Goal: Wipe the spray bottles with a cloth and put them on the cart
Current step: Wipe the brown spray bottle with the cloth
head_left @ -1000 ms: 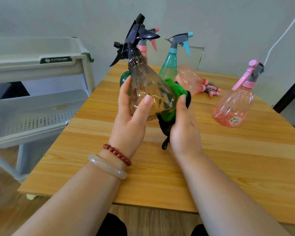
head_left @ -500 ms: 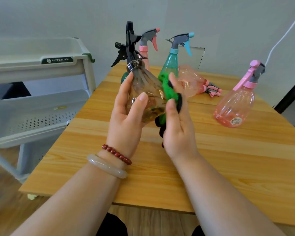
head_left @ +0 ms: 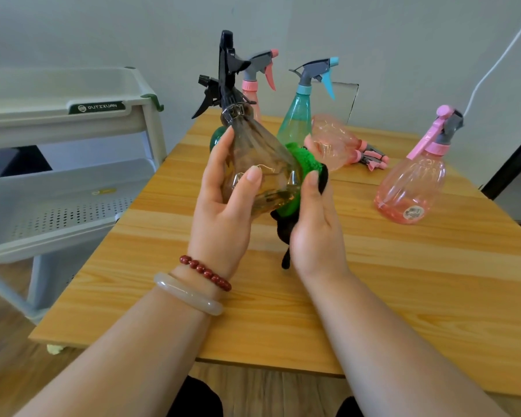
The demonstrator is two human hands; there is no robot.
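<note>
Here the left hand point(head_left: 223, 212) grips a smoky clear bottle point(head_left: 259, 164) above the middle of the table point(head_left: 403, 281), fingers curled round its far side and the thumb pressed across its near face. The bottle tilts, its black trigger head point(head_left: 226, 70) leaning up and to the left. The right hand point(head_left: 316, 227) presses a green cloth point(head_left: 304, 164) against the bottle's right side, fingers closed on the cloth, with a black part of the cloth hanging below the palm.

Behind the held bottle, near the table's far edge, stand a teal bottle point(head_left: 295, 121) with a blue-tipped grey trigger and a bottle with a pink collar point(head_left: 250, 85), its body mostly hidden by the held one. A dark green bottle point(head_left: 217, 136) shows only as a sliver behind the left fingers. Just right of the cloth, a pink bottle point(head_left: 334, 139) lies on its side, its head pointing toward the right edge. Well apart, near the right edge, a round pink bottle point(head_left: 409, 188) stands upright with a label low on its front.

The grey cart point(head_left: 73, 121) stands off the table's left edge, its shelves bare where they show; the lower one is perforated. A red bead bracelet point(head_left: 205, 272) and a pale bangle point(head_left: 187, 294) sit on the left wrist.
</note>
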